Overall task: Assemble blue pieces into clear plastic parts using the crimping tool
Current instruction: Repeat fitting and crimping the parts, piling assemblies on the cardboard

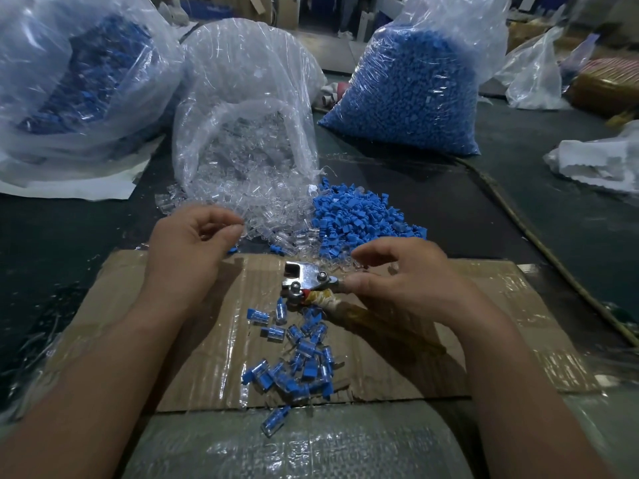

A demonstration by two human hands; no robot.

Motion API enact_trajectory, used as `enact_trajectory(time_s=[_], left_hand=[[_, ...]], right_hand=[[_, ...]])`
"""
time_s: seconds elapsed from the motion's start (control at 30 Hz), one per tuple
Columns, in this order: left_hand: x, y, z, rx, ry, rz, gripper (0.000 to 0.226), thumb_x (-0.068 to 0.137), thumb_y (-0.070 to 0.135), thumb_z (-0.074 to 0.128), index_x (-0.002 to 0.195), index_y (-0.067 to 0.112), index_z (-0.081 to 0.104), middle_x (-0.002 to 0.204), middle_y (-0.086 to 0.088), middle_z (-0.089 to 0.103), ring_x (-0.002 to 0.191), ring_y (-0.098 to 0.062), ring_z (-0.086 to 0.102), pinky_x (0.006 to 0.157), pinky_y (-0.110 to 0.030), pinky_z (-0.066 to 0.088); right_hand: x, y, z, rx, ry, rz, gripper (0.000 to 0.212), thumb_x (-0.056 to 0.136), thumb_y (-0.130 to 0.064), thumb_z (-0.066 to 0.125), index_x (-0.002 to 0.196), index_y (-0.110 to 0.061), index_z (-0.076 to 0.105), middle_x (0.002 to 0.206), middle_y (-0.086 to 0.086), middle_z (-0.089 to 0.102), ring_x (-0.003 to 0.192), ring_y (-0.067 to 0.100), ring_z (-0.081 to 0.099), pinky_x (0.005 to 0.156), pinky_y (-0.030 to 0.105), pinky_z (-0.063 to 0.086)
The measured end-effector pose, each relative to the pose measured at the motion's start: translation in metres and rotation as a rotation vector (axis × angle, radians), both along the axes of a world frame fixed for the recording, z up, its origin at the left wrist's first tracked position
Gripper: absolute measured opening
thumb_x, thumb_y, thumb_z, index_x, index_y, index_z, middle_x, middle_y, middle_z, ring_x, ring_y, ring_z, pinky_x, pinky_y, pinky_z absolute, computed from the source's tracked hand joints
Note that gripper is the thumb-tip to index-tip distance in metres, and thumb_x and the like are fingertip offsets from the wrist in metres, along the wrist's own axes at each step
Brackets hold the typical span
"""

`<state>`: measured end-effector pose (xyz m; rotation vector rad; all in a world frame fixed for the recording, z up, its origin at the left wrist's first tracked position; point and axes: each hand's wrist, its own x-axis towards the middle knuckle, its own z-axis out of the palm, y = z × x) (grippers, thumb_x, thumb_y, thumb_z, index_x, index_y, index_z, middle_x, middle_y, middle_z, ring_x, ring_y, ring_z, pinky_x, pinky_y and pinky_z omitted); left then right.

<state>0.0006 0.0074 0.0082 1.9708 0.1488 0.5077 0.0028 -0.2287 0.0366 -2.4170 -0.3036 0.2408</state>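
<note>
Crimping tool (307, 280): chrome head, tape-wrapped yellowish handle, flat on cardboard (214, 340), head pointing left. Blue pieces (356, 219): loose pile just behind it, touching clear plastic parts (273, 216) heaped on its left. Assembled units (301, 357), blue inside clear, scattered below the head.

On the cardboard sheet (207, 340) near me the assembled pieces (301, 361) lie in a heap, the crimping tool (307, 274) just behind them, and past the sheet's far edge the loose shells (276, 216) lie left of the loose plugs (356, 216), with three bags (242, 81) farther back.
</note>
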Motion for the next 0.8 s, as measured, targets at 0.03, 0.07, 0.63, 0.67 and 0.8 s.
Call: enact_trajectory(time_s=[0.03,0.07,0.63,0.67,0.8], left_hand=[[-0.002,-0.002,0.001,-0.049,0.016,-0.026,0.023,0.082,0.008,0.064,0.077,0.030,0.063,0.085,0.009,0.063,0.070,0.005,0.057,0.063,-0.012,0.045],[-0.004,-0.004,0.003,-0.084,0.028,-0.054,0.022,0.081,0.008,0.064,0.076,0.029,0.063,0.081,0.009,0.063,0.065,0.006,0.057,0.058,-0.011,0.046],[-0.021,-0.020,0.012,-0.421,0.178,-0.402,0.019,0.061,0.015,0.061,0.080,0.013,0.066,0.065,0.002,0.069,0.056,-0.004,0.063,0.053,-0.012,0.050],[-0.021,-0.021,0.012,-0.427,0.179,-0.403,0.019,0.062,0.014,0.060,0.079,0.013,0.065,0.065,0.003,0.069,0.056,-0.004,0.063,0.053,-0.012,0.050],[-0.021,-0.020,0.011,-0.431,0.185,-0.397,0.013,0.071,0.004,0.061,0.079,0.013,0.065,0.066,0.003,0.070,0.056,-0.004,0.063,0.052,-0.012,0.049]], right_hand=[[0.002,-0.002,-0.001,0.022,-0.024,-0.030,0.048,0.060,-0.059,0.067,0.102,-0.035,0.063,0.087,-0.028,0.055,0.086,-0.012,0.051,0.067,0.010,0.035],[0.003,-0.004,-0.001,0.037,-0.053,-0.060,0.035,0.065,-0.055,0.068,0.095,-0.037,0.063,0.085,-0.027,0.057,0.081,-0.013,0.053,0.064,0.008,0.035],[0.027,-0.008,-0.023,-0.120,-0.299,-0.294,0.023,0.087,-0.020,0.062,0.109,-0.020,0.067,0.102,-0.005,0.063,0.088,0.008,0.053,0.079,0.024,0.040],[0.028,-0.006,-0.025,-0.166,-0.292,-0.270,0.026,0.087,-0.021,0.061,0.113,-0.020,0.065,0.109,-0.003,0.062,0.095,0.011,0.053,0.082,0.026,0.041],[0.033,0.000,-0.029,-0.326,-0.259,-0.223,0.031,0.088,-0.032,0.058,0.118,-0.022,0.061,0.114,0.001,0.058,0.106,0.018,0.049,0.093,0.038,0.041]])
